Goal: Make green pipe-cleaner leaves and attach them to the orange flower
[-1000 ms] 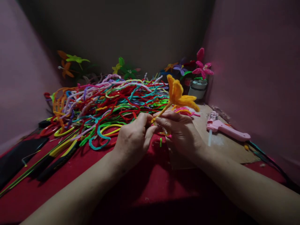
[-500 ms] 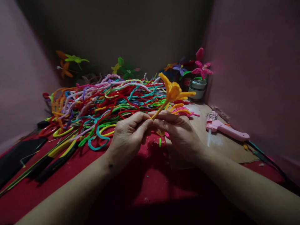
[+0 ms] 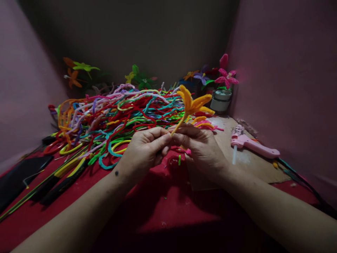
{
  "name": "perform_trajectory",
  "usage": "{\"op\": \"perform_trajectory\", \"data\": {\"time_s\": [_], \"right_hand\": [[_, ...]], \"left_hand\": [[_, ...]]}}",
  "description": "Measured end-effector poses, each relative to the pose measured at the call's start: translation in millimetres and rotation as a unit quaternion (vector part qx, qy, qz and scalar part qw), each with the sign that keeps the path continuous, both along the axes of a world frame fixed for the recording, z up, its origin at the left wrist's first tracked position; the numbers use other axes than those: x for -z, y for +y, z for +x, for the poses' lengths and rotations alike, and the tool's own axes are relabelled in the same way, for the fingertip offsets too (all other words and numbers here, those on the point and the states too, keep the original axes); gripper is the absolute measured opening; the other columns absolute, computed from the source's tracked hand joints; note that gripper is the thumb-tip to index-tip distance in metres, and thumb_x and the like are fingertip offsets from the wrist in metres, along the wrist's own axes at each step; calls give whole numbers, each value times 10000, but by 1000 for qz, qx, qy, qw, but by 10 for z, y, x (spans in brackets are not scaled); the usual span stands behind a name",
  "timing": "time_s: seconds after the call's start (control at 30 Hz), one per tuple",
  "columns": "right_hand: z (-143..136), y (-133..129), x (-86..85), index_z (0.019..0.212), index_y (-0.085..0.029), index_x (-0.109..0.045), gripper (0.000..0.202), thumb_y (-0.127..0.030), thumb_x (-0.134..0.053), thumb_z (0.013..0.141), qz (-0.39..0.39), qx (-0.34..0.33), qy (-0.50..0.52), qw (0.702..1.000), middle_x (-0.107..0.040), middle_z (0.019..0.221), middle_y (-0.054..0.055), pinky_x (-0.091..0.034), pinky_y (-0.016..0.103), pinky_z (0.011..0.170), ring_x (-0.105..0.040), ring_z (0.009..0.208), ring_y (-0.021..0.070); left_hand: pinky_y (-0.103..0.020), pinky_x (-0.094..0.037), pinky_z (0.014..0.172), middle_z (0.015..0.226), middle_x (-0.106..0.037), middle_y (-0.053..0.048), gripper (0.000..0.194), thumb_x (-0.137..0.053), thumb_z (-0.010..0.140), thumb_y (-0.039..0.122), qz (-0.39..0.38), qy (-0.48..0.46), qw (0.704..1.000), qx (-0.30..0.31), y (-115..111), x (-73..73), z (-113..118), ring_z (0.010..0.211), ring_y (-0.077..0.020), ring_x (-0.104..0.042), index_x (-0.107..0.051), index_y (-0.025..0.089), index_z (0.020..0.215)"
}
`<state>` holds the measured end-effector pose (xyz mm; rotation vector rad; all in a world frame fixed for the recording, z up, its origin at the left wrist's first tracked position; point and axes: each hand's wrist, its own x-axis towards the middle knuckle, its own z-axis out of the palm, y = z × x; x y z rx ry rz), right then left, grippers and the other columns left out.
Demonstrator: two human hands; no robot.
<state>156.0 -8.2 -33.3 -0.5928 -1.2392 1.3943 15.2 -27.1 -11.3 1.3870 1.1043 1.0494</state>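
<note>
An orange pipe-cleaner flower (image 3: 193, 104) tilts up and to the right, its several fuzzy petals spread above my fingers. Its thin stem is pinched near the lower end by my left hand (image 3: 147, 146), with thumb and forefinger closed. My right hand (image 3: 201, 146) also grips the stem from the other side, and its fingertips almost meet those of the left. The very bottom of the stem is hidden by the fingers. Behind both hands lies a large tangled heap of coloured pipe cleaners (image 3: 126, 112).
On a cardboard sheet (image 3: 252, 167) at right rests a pink hot glue gun (image 3: 256, 144). Black-and-yellow pliers (image 3: 64, 179) and a dark flat object (image 3: 23, 179) lie at left on the red surface (image 3: 158, 214). Finished flowers, including a pink one (image 3: 226, 77) above a grey jar (image 3: 221, 101), stand behind.
The orange flower has turned about its stem, so its petals now show spread apart, and its head sits slightly lower and further left. Both hands keep their pinch on the stem.
</note>
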Motion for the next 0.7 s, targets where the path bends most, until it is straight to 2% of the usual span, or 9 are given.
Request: {"op": "perform_trajectory", "data": {"time_s": [0.1,0.27,0.37,0.43,0.5,0.57,0.63,0.7], "right_hand": [[-3,8,-9,653,-203,-667,44,-171,-657,681,17,8,-10,1000,-596,692,-21,-442,259,671,-522,680,102],[-12,31,22,716,-214,-691,58,-192,-668,667,-8,8,11,1000,-647,774,0,-451,303,723,-562,737,129],[-14,51,50,779,-222,-699,111,-198,-658,679,-14,-39,32,999,-657,848,11,-439,324,792,-573,803,140],[-11,67,67,814,-221,-697,135,-198,-643,693,-16,-70,32,997,-660,858,15,-436,331,810,-575,829,149],[-7,82,84,811,-219,-692,130,-194,-637,696,-17,-74,33,997,-660,837,9,-438,328,809,-578,823,151],[-4,95,100,788,-215,-689,112,-189,-642,689,-10,-58,36,998,-660,817,1,-439,320,796,-578,792,144],[-3,104,114,775,-206,-689,100,-189,-645,687,1,-35,33,999,-660,804,1,-437,310,781,-575,768,136],[-5,107,121,755,-195,-688,86,-194,-657,675,1,-5,23,1000,-657,777,3,-440,298,751,-571,744,131]], "left_hand": [[-133,-189,336,487,-416,59,180,-566,764,317,-17,-29,999,9,9,-3,-1,353,-15,-284,-530,160,683],[-133,-157,316,441,-403,68,197,-571,758,290,-81,-90,991,49,59,3,-40,305,-5,-233,-477,162,641],[-140,-132,311,433,-407,70,195,-559,763,301,-130,-107,981,97,101,10,-87,286,-2,-200,-478,164,650],[-143,-144,314,447,-423,65,193,-557,762,303,-123,-85,983,105,106,9,-93,289,-6,-226,-483,161,653],[-150,-183,324,473,-445,55,201,-540,772,308,-73,-20,994,76,86,8,-66,311,-20,-288,-485,159,649],[-163,-251,357,491,-456,45,232,-493,801,312,20,79,996,29,52,20,-20,355,-40,-351,-481,158,629],[-178,-322,428,533,-490,31,228,-461,819,304,135,187,973,-24,24,56,17,423,-60,-411,-499,160,646],[-194,-369,524,627,-556,11,163,-475,813,295,241,272,930,-59,15,109,28,519,-81,-474,-540,165,738]]}}
